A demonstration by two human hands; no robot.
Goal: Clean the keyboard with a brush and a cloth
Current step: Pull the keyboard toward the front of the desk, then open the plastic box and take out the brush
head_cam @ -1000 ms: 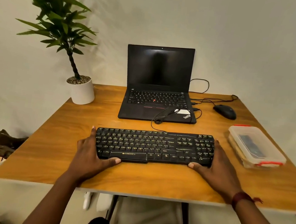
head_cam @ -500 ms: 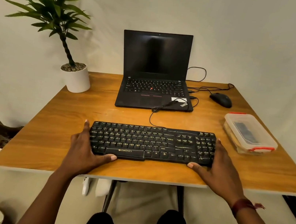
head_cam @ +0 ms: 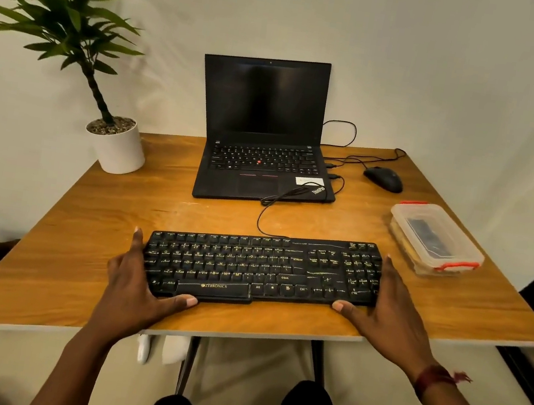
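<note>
Nothing moved: left hand (head_cam: 131,286) and right hand (head_cam: 386,319), fingers straight, brace the keyboard (head_cam: 259,267) ends, probably positioning it; next needs a brush.

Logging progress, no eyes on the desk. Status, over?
Left hand and right hand open, bracing the Zebronics keyboard. It lies flat on the table. Neither holds a tool. Plastic box clear, right.
</note>
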